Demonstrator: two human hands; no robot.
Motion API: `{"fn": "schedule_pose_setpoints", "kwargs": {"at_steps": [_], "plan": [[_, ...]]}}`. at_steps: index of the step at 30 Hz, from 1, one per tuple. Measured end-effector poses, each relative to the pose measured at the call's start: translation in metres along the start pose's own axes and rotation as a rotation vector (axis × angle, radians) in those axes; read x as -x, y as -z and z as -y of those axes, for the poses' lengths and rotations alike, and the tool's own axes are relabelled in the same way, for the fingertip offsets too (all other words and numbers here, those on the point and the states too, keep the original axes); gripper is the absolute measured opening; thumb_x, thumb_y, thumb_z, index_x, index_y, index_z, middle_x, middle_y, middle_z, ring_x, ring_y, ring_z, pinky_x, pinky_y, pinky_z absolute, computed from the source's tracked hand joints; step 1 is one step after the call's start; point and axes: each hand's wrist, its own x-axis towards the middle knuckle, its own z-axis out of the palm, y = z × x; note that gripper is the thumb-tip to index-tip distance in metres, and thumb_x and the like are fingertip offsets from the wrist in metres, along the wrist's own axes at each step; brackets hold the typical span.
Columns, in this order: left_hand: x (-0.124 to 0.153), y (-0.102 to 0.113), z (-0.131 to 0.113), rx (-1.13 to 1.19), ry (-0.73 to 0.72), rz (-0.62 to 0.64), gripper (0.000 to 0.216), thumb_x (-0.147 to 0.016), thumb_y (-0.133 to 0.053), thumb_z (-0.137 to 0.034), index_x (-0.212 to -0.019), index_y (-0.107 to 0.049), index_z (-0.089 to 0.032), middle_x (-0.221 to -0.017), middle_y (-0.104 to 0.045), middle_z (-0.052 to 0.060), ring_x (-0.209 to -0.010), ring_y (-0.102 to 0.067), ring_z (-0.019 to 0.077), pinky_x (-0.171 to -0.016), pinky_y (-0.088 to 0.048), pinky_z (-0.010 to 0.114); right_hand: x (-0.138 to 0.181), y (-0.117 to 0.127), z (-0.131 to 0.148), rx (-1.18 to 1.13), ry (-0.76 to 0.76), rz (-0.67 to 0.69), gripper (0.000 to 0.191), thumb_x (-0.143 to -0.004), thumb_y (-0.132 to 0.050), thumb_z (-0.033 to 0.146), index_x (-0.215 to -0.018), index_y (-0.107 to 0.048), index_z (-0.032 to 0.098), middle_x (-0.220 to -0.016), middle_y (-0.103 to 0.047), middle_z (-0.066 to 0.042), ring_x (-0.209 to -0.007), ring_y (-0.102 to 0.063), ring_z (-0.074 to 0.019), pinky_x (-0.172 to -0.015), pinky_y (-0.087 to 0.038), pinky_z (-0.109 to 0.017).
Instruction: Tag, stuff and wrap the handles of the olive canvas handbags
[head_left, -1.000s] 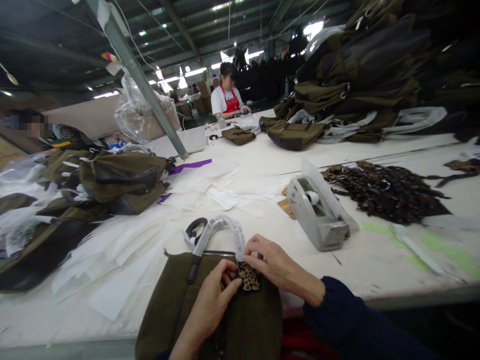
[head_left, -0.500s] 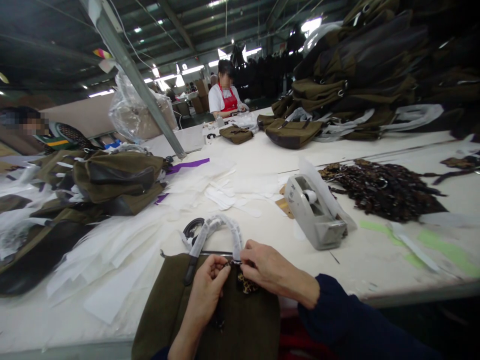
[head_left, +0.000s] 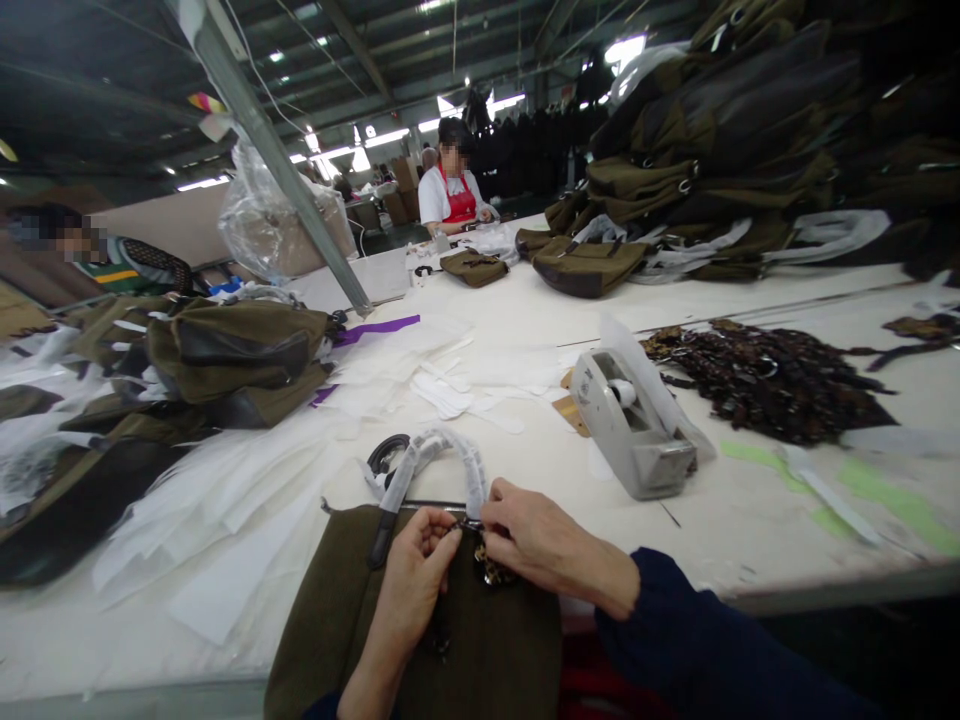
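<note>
Left hand [head_left: 416,575], right hand [head_left: 551,535] at bag [head_left: 330,600]; inside hidden.

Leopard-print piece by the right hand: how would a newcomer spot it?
At the near edge of the white table, find the olive bag. Follow its wrapped handle down on the right; the leopard-print piece lies just below, by the right hand. Its spots set it apart from the plain cloth around it.

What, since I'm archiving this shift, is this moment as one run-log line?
left hand: pinching small dark piece | right hand: at handle base, grip unclear | spotted charm: against bag front
</note>
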Motion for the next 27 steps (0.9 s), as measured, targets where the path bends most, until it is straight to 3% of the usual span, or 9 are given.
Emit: {"fn": "schedule_pose_setpoints", "kwargs": {"at_steps": [8, 27], "plan": [[0.001, -0.003, -0.001, 0.003, -0.004, -0.005, 0.029, -0.083, -0.065, -0.043, -0.092, -0.056, -0.017, -0.068, -0.051, -0.005, -0.050, -0.041, 0.0069, -0.041, -0.033, 0.016, -0.003, 0.003, 0.011, 0.112, -0.034, 0.052, 0.015, -0.092, -0.054, 0.026, -0.089, -0.066, 0.017, -0.092, -0.058, -0.005, -0.072, -0.054, -0.0138, -0.061, -0.033, -0.026], [0.000, -0.003, -0.003, 0.095, 0.052, -0.009, 0.031, -0.080, -0.068, -0.044, -0.092, -0.056, -0.017, -0.066, -0.051, -0.006, -0.047, -0.042, 0.0059, -0.041, -0.034, 0.016, 0.004, -0.004, 0.008, 0.105, -0.021, -0.028, 0.016, -0.097, -0.049, 0.026, -0.089, -0.061, 0.019, -0.091, -0.055, -0.003, -0.072, -0.054, -0.0128, -0.061, -0.032, -0.026]]}}
